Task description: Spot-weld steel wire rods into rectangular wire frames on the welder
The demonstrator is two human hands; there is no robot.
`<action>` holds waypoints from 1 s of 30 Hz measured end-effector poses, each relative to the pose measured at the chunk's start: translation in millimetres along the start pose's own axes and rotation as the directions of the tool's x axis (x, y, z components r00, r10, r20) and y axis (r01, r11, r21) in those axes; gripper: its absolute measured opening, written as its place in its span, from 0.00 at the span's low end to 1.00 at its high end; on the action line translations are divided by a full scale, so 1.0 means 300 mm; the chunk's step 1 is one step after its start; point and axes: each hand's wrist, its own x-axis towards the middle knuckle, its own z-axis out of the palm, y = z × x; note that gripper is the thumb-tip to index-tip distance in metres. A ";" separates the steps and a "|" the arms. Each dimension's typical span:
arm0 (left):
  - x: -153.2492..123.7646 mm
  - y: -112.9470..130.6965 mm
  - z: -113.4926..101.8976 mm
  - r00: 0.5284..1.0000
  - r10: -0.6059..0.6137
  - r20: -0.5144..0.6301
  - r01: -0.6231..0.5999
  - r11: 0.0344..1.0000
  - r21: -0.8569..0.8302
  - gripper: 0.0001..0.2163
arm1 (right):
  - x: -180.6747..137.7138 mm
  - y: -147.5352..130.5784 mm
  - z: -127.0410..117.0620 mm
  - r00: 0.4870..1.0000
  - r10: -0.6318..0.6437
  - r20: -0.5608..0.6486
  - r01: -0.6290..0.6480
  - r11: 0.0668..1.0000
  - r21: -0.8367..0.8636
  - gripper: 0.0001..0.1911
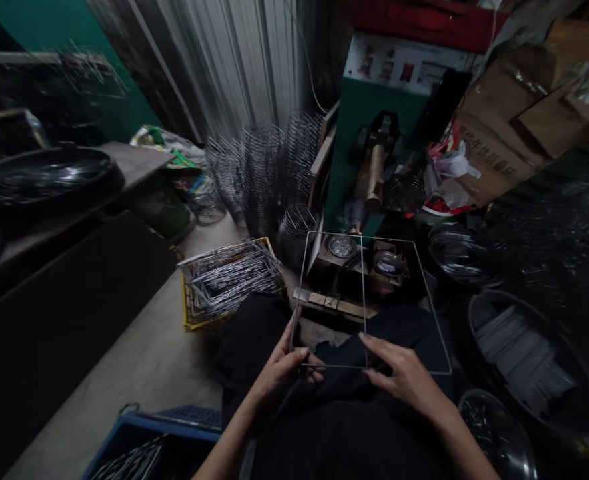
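A thin rectangular wire frame [363,287] with a wire across its middle spans the space above my lap. My left hand [285,365] grips its near left corner between thumb and fingers. Closed on the lower end of the middle wire is my right hand [401,375], thumb and fingers pinching it. The frame's far side lies by the front of a green machine [345,157]; whether they touch I cannot tell. Just beyond the frame sits a small round dish of shiny bits [341,247].
A yellow crate [188,315] of bent wires stands left, a blue crate [124,430] near front left. Wire coils [263,170] stand behind. At right are a black basin of grey strips [521,357], a metal bowl [497,430] and a cardboard box [489,150].
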 end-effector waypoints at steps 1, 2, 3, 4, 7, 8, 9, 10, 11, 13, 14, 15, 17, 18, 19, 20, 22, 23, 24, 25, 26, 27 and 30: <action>0.002 0.001 -0.001 1.000 -0.003 0.001 0.003 1.000 0.000 0.44 | 0.003 0.002 -0.002 1.000 -0.002 -0.004 0.002 1.000 0.013 0.33; 0.003 0.002 -0.001 1.000 -0.006 0.002 0.006 1.000 0.000 0.43 | 0.005 0.004 -0.003 1.000 -0.004 -0.007 0.004 1.000 0.023 0.33; 0.003 0.003 0.000 1.000 -0.004 0.001 0.004 1.000 -0.001 0.43 | 0.008 0.005 -0.004 1.000 -0.006 -0.009 0.007 0.999 0.031 0.33; 0.002 0.005 0.001 1.000 0.000 -0.002 0.000 1.000 -0.003 0.43 | 0.011 0.006 -0.005 1.000 -0.010 -0.008 0.010 0.999 0.038 0.33; 0.001 0.012 0.008 1.000 0.017 -0.018 -0.017 1.000 -0.004 0.44 | 0.018 0.009 -0.009 1.000 -0.020 -0.005 0.020 0.998 0.052 0.34; 0.001 0.015 0.011 1.000 0.018 -0.024 -0.018 1.000 -0.001 0.44 | 0.021 0.010 -0.011 1.000 -0.023 -0.006 0.023 0.998 0.054 0.34; 0.002 0.018 0.014 0.999 0.016 -0.028 -0.016 1.000 0.002 0.44 | 0.023 0.010 -0.013 1.000 -0.024 -0.008 0.024 0.998 0.056 0.34; 0.004 0.021 0.016 0.999 0.012 -0.030 -0.012 1.000 0.005 0.44 | 0.025 0.011 -0.016 1.000 -0.024 -0.010 0.024 0.998 0.057 0.34; 0.005 0.023 0.019 0.999 0.011 -0.032 -0.010 1.000 0.008 0.44 | 0.027 0.011 -0.018 1.000 -0.024 -0.011 0.025 0.998 0.058 0.34; 0.010 0.026 0.021 0.999 0.018 -0.029 -0.018 1.000 0.009 0.46 | 0.031 0.010 -0.024 1.000 -0.026 -0.011 0.027 0.998 0.061 0.33; 0.011 0.026 0.022 0.999 0.026 -0.028 -0.026 1.000 0.010 0.46 | 0.032 0.009 -0.026 1.000 -0.025 -0.012 0.026 0.998 0.062 0.33; 0.013 0.025 0.021 0.999 0.031 -0.028 -0.031 0.999 0.011 0.46 | 0.033 0.008 -0.028 1.000 -0.026 -0.015 0.027 0.998 0.062 0.33; 0.016 0.023 0.018 0.999 0.031 -0.024 -0.030 0.999 0.013 0.46 | 0.034 0.008 -0.030 0.999 -0.026 -0.021 0.027 0.998 0.059 0.34; 0.017 0.021 0.016 0.999 0.026 -0.022 -0.026 1.000 0.013 0.46 | 0.033 0.010 -0.030 0.999 -0.026 -0.021 0.028 0.998 0.056 0.34; 0.018 0.020 0.013 1.000 0.024 -0.019 -0.024 1.000 0.011 0.46 | 0.032 0.012 -0.030 0.999 -0.029 -0.019 0.030 0.998 0.055 0.35; 0.019 0.019 0.010 1.000 0.025 -0.017 -0.025 1.000 0.008 0.46 | 0.030 0.016 -0.030 0.999 -0.032 -0.015 0.033 0.998 0.055 0.35; 0.021 0.018 0.006 1.000 0.017 -0.006 -0.017 1.000 0.003 0.46 | 0.026 0.024 -0.028 0.999 -0.032 -0.007 0.032 0.998 0.060 0.35; 0.022 0.019 0.005 1.000 0.008 -0.002 -0.008 1.000 0.000 0.45 | 0.023 0.027 -0.027 0.999 -0.032 -0.004 0.032 0.997 0.066 0.35; 0.022 0.020 0.007 1.000 -0.003 0.002 0.003 1.000 -0.006 0.45 | 0.021 0.030 -0.026 1.000 -0.031 -0.002 0.031 0.997 0.073 0.35; 0.020 0.021 0.010 1.000 -0.012 0.004 0.013 1.000 -0.014 0.45 | 0.019 0.031 -0.025 1.000 -0.028 -0.002 0.028 0.996 0.080 0.35; 0.018 0.023 0.014 1.000 -0.017 0.001 0.017 1.000 -0.021 0.45 | 0.016 0.030 -0.025 1.000 -0.022 -0.004 0.022 0.996 0.088 0.35; 0.015 0.024 0.020 1.000 -0.017 -0.006 0.017 1.000 -0.025 0.44 | 0.013 0.028 -0.025 1.000 -0.015 -0.005 0.015 0.995 0.094 0.35; 0.007 0.029 0.039 0.999 -0.016 -0.033 0.015 0.999 -0.028 0.44 | 0.005 0.018 -0.024 1.000 0.008 -0.007 -0.007 0.995 0.100 0.32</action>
